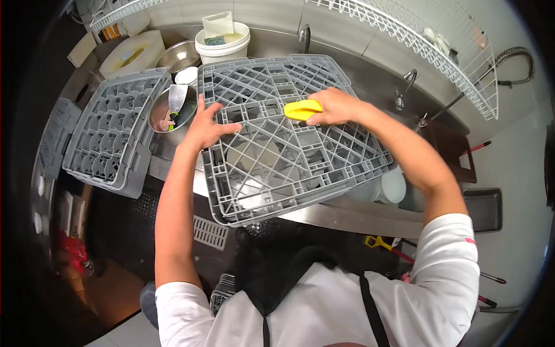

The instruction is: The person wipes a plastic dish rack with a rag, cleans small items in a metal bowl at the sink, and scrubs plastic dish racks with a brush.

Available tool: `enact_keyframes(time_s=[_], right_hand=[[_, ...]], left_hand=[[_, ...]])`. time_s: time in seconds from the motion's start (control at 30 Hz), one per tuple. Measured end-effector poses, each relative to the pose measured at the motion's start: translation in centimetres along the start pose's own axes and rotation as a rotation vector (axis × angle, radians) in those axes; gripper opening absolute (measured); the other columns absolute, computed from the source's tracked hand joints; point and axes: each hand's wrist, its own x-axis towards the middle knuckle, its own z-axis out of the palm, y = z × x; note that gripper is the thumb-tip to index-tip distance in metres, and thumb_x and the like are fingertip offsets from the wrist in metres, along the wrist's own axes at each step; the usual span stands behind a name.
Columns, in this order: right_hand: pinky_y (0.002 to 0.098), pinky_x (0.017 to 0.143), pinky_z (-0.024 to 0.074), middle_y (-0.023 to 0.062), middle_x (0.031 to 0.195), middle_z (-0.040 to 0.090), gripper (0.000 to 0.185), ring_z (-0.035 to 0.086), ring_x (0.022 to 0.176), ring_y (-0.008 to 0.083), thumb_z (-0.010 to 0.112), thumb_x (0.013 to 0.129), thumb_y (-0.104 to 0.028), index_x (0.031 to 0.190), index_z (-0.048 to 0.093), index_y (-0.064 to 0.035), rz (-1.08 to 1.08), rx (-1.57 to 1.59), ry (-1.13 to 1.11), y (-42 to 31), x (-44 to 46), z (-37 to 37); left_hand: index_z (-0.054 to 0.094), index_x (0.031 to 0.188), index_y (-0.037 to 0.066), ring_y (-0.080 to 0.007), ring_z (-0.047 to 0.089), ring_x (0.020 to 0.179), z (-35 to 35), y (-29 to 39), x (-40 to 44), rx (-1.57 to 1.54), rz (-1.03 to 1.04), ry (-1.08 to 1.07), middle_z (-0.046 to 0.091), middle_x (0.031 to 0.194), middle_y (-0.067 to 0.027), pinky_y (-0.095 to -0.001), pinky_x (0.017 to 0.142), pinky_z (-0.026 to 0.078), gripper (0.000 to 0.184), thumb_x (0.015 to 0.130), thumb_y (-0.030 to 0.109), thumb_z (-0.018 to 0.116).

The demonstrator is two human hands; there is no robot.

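Observation:
A grey plastic dish rack (272,173) lies over the steel sink counter with its lattice face towards me. My left hand (207,126) rests at its upper left edge, fingers spread apart. In my right hand (337,106) is a yellow scrub brush (302,109), held against the lattice near the rack's upper middle. The brush's underside is mostly hidden. Behind, a similar grey lattice (248,74) reaches towards the wall; whether it is a separate rack I cannot tell.
To the left stands a grey compartment rack (107,127). Beside it, a steel bowl (188,113) holds a spatula (176,99). A white bucket (222,51) stands at the back. Taps (404,89) line the wall under a white wire shelf (404,43). A floor drain grate (210,232) lies below.

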Motion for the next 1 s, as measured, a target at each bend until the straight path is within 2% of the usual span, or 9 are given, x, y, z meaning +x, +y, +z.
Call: enact_keyframes(time_s=[0.17,0.27,0.33,0.47,0.53,0.67,0.7,0.87,1.0], right_hand=[[0.0426,0.082,0.0533,0.0138,0.097,0.073,0.046,0.070,0.094,0.0345,0.081,0.078,-0.040,0.110,0.069,-0.0095,-0.030,-0.073,0.030,6.1,0.8,-2.6],[0.0429,0.082,0.0535,0.0144,0.097,0.073,0.044,0.069,0.093,0.0353,0.082,0.077,-0.038,0.109,0.070,-0.0104,-0.135,-0.055,0.085,4.6,3.8,-1.5],[0.0445,0.081,0.0535,0.0160,0.097,0.073,0.048,0.069,0.092,0.0365,0.082,0.076,-0.043,0.108,0.070,-0.0099,-0.197,-0.144,-0.039,1.4,3.8,-1.8],[0.0438,0.082,0.0541,0.0156,0.100,0.073,0.055,0.070,0.093,0.0354,0.081,0.075,-0.049,0.110,0.069,-0.0089,-0.227,0.060,-0.020,7.3,7.2,-1.3],[0.0441,0.082,0.0544,0.0165,0.101,0.073,0.055,0.070,0.092,0.0352,0.081,0.075,-0.047,0.112,0.069,-0.0087,-0.169,-0.022,0.070,6.6,8.4,-2.1],[0.0448,0.082,0.0543,0.0155,0.097,0.073,0.049,0.070,0.093,0.0354,0.082,0.074,-0.043,0.105,0.069,-0.0080,-0.242,0.060,-0.013,1.3,6.5,-1.3],[0.0452,0.082,0.0543,0.0148,0.095,0.073,0.047,0.070,0.092,0.0364,0.082,0.074,-0.044,0.103,0.069,-0.0083,-0.343,-0.110,-0.008,0.6,5.2,-0.7],[0.0452,0.083,0.0542,0.0162,0.101,0.073,0.047,0.070,0.095,0.0359,0.080,0.076,-0.043,0.108,0.070,-0.0098,-0.056,-0.079,0.059,7.3,6.6,-3.3],[0.0438,0.084,0.0541,0.0174,0.101,0.073,0.048,0.069,0.095,0.0365,0.080,0.076,-0.041,0.107,0.070,-0.0063,-0.160,-0.068,0.077,2.7,7.1,-1.3]], left_hand=[[0.055,0.135,0.003,-0.0425,0.016,0.151,0.4,-0.3,-0.1,0.089,0.000,-0.040,0.006,0.158,-0.0413,-0.0426,0.119,0.027,0.094,0.065,0.059,0.086],[0.055,0.134,0.005,-0.0437,0.010,0.152,1.1,0.0,-0.3,0.087,-0.014,-0.027,0.004,0.158,-0.0405,-0.0439,0.120,0.024,0.092,0.066,0.059,0.085],[0.055,0.134,0.005,-0.0434,0.010,0.152,0.9,0.6,-0.8,0.082,-0.046,-0.034,0.004,0.159,-0.0402,-0.0445,0.120,0.023,0.091,0.067,0.059,0.085],[0.055,0.134,0.006,-0.0429,0.009,0.153,0.9,0.8,-1.8,0.082,-0.070,-0.035,0.005,0.159,-0.0396,-0.0463,0.121,0.022,0.091,0.066,0.059,0.085],[0.055,0.134,0.005,-0.0428,0.008,0.153,1.4,1.0,-2.3,0.075,-0.088,-0.012,0.006,0.159,-0.0394,-0.0472,0.121,0.022,0.091,0.066,0.059,0.085],[0.055,0.134,0.003,-0.0416,0.008,0.153,1.6,1.6,-2.1,0.092,-0.109,-0.005,0.010,0.158,-0.0397,-0.0465,0.120,0.022,0.092,0.066,0.057,0.085],[0.055,0.134,0.003,-0.0414,0.008,0.153,1.6,1.8,-2.3,0.095,-0.122,-0.007,0.011,0.158,-0.0398,-0.0464,0.120,0.022,0.092,0.066,0.057,0.085],[0.055,0.133,0.003,-0.0434,0.009,0.153,1.7,1.4,-2.5,0.053,-0.076,0.015,0.010,0.157,-0.0422,-0.0459,0.120,0.023,0.090,0.065,0.054,0.087],[0.054,0.135,0.003,-0.0426,0.008,0.153,1.6,2.1,-2.7,0.072,-0.118,0.017,0.007,0.157,-0.0431,-0.0438,0.120,0.024,0.092,0.066,0.055,0.086]])
